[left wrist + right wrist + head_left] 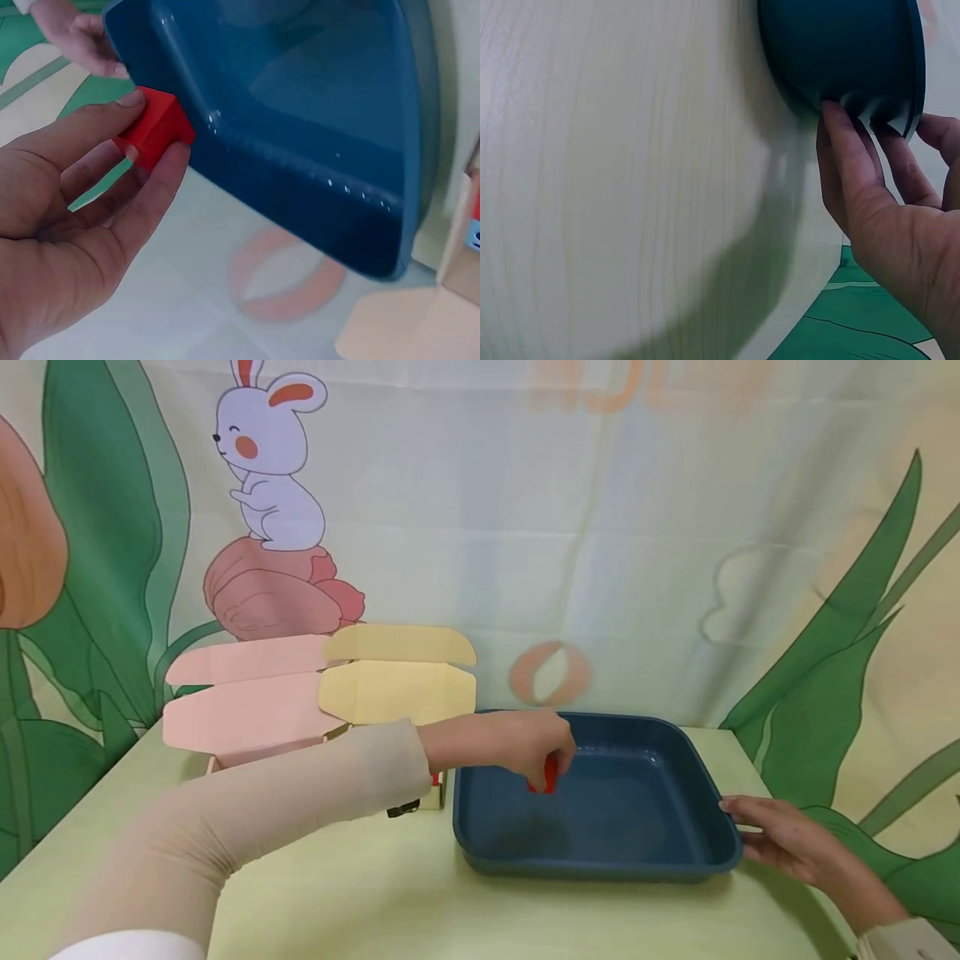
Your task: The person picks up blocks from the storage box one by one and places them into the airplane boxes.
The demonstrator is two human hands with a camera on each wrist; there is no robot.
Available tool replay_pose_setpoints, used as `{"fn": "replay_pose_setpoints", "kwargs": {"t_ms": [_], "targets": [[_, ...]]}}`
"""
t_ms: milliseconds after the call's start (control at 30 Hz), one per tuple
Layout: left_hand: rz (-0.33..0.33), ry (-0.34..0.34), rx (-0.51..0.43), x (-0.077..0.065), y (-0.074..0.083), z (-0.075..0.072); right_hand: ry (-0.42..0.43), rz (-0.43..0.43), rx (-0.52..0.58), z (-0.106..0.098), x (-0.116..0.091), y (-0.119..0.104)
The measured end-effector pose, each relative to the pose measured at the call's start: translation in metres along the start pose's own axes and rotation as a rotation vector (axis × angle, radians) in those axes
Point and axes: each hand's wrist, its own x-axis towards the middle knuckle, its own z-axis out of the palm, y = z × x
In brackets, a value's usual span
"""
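A small red block [552,775] is pinched between the thumb and fingers of my left hand [521,743], which is held over the left part of a dark blue rectangular tray [600,870]. In the left wrist view the red block [156,129] shows smooth flat faces, with the fingertips covering part of it. On the opposite side my right hand [787,842] grips the tray's right edge. The right wrist view shows that hand [892,191] with its thumb at the rim and its fingers against the outer wall.
Left of the tray stand a pink box [255,714] and a yellow box [397,689], both with raised lids and partly hidden behind my left arm. A small black item [403,809] lies by the yellow box. A printed rabbit curtain [480,527] hangs behind the table [360,893].
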Motion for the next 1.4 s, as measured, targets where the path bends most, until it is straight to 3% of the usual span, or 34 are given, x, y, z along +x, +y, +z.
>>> {"fn": "replay_pose_setpoints", "kwargs": {"t_ms": [133,233,367,533,667,800,967,1200,1400], "targets": [[-0.048,0.039,-0.042,-0.022,-0.016,-0.003,0.002,0.006,-0.007,0.000,0.001,0.007],[-0.098,0.079,-0.075,-0.050,-0.037,-0.007,0.005,0.014,-0.012,-0.002,-0.001,0.014],[-0.164,0.116,-0.111,-0.107,-0.078,-0.009,0.018,0.017,0.007,-0.005,-0.001,0.018],[-0.347,0.117,-0.180,-0.185,-0.132,0.007,0.012,0.012,0.020,-0.006,-0.001,0.017],[-0.453,0.091,-0.177,-0.224,-0.163,0.025,0.005,0.014,0.014,-0.006,-0.002,0.013],[-0.534,0.046,-0.176,-0.241,-0.180,0.041,0.008,0.009,0.017,-0.006,-0.002,0.010],[-0.606,-0.007,-0.152,-0.250,-0.196,0.071,0.010,0.006,0.007,-0.006,0.000,0.009],[-0.576,0.022,-0.139,-0.254,-0.212,0.098,0.002,0.005,0.005,-0.006,0.002,0.009],[-0.571,0.030,-0.295,-0.264,-0.216,0.099,-0.012,0.007,0.010,-0.007,0.004,0.009]]}}
